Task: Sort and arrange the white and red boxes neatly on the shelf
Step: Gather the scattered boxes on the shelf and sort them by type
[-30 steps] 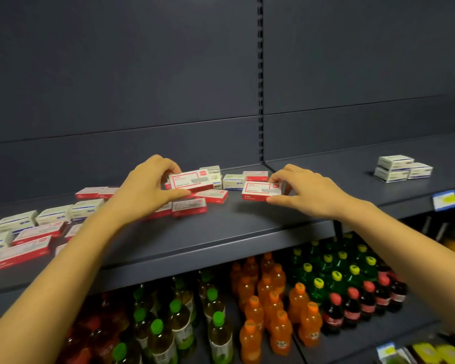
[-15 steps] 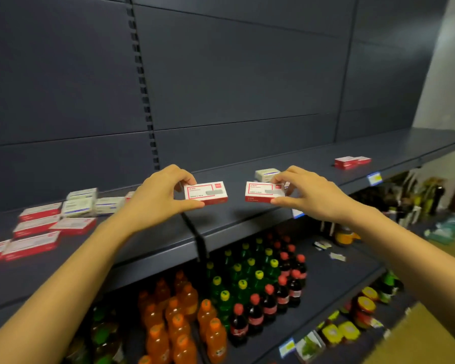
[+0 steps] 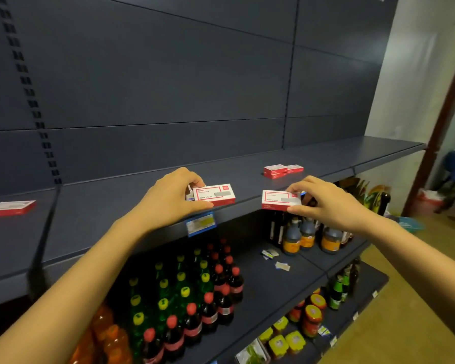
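A red and white box [image 3: 214, 194] is gripped by the left hand [image 3: 168, 198] at the front edge of the shelf [image 3: 116, 206]. The fingers [image 3: 192, 179] are clamped on its far side and the thumb is pressed along its near side. A second box [image 3: 280, 199] is pinched at its right end by the right hand [image 3: 323, 203], just off the shelf's front edge. Farther back on the shelf a stack of red boxes [image 3: 281, 170] is seen. A lone box [image 3: 11, 207] lies flat at the shelf's far left. Drink bottles [image 3: 195, 298] are ranged below the shelf.
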Demonstrator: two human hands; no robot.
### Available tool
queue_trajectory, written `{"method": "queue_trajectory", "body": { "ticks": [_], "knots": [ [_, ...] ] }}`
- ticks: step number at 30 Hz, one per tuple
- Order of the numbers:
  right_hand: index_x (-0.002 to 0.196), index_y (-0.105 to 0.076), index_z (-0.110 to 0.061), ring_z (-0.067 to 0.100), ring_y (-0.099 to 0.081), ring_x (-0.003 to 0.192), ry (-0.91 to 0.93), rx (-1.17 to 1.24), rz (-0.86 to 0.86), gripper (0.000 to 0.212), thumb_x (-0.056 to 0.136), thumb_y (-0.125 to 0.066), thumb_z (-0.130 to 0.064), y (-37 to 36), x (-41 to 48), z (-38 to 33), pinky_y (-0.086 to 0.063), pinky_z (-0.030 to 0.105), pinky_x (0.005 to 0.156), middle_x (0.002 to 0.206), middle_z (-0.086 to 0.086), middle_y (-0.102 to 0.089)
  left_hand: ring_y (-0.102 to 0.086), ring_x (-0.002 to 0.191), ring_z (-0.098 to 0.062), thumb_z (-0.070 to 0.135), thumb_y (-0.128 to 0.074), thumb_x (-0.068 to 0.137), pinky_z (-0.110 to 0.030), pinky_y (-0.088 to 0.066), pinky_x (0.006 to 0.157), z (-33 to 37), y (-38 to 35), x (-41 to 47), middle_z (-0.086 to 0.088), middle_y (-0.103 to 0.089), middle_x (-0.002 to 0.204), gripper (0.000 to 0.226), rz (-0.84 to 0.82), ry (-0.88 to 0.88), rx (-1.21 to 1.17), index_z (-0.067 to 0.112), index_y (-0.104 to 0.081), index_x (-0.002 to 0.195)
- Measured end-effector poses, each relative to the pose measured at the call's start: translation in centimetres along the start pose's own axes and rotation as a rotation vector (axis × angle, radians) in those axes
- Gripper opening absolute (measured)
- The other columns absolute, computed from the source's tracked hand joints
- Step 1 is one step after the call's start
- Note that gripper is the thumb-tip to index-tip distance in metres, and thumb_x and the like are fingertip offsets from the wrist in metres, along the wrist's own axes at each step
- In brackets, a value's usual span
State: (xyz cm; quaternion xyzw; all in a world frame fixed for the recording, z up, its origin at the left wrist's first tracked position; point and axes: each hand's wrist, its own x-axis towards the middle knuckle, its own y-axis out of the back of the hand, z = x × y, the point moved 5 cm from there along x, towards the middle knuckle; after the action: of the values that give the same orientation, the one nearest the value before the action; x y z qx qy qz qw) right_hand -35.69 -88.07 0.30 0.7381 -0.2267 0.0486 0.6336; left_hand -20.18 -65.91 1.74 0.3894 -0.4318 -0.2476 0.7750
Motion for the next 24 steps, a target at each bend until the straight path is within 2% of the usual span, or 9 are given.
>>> {"method": "queue_trajectory", "body": {
  "ticks": [3, 7, 14, 18, 24],
  "knots": [
    [0.125, -0.049, -0.027, 0.011, -0.05, 0.097, -0.044, 0.016, 0.014, 0.044, 0.085, -0.058, -0.043, 0.3, 0.1, 4.0, -0.05, 0.039, 0.078, 0.12, -0.005, -0.05, -0.049, 0.09, -0.009, 0.04, -0.069, 0.075, -0.028, -0.045, 0.076, 1.8, -2.3, 3.2, 0.0, -0.056, 0.11, 0.039, -0.015, -0.032, 0.013, 0.018, -0.057, 0.104],
    [0.126, -0.049, -0.025, 0.008, -0.045, 0.094, -0.066, 0.054, 0.051, 0.045, 0.085, -0.058, -0.041, -0.2, 1.1, 8.2, -0.045, 0.03, 0.074, 0.117, -0.004, -0.05, -0.047, 0.089, -0.008, 0.043, -0.068, 0.075, -0.028, -0.043, 0.075, 3.2, -5.4, 7.4, 0.001, -0.055, 0.111, 0.041, -0.048, -0.028, 0.027, 0.018, -0.055, 0.106],
    [0.123, -0.051, -0.026, 0.01, -0.048, 0.097, -0.06, 0.079, 0.047, 0.041, 0.086, -0.058, -0.041, -0.9, 6.0, 15.0, -0.049, 0.035, 0.08, 0.117, -0.004, -0.05, -0.053, 0.096, -0.017, 0.04, -0.067, 0.078, -0.039, -0.051, 0.083, 3.9, -10.1, 15.4, -0.004, -0.056, 0.112, 0.042, -0.092, 0.014, 0.046, 0.015, -0.055, 0.109],
    [0.123, -0.05, -0.025, 0.015, -0.053, 0.103, -0.043, 0.075, -0.013, 0.042, 0.085, -0.058, -0.04, -1.2, 9.9, 18.6, -0.05, 0.039, 0.083, 0.118, -0.003, -0.05, -0.053, 0.092, -0.018, 0.042, -0.067, 0.077, -0.04, -0.05, 0.082, 3.5, -12.7, 19.8, -0.004, -0.056, 0.109, 0.041, -0.117, 0.05, 0.059, 0.015, -0.057, 0.106],
    [0.124, -0.05, -0.027, 0.013, -0.052, 0.105, -0.011, 0.086, -0.063, 0.042, 0.086, -0.057, -0.043, -2.2, 15.2, 23.2, -0.05, 0.043, 0.086, 0.12, -0.006, -0.05, -0.05, 0.088, -0.017, 0.045, -0.066, 0.077, -0.039, -0.047, 0.083, 3.1, -16.0, 24.9, 0.001, -0.054, 0.106, 0.04, -0.119, 0.078, 0.074, 0.017, -0.059, 0.105]
  ]
}}
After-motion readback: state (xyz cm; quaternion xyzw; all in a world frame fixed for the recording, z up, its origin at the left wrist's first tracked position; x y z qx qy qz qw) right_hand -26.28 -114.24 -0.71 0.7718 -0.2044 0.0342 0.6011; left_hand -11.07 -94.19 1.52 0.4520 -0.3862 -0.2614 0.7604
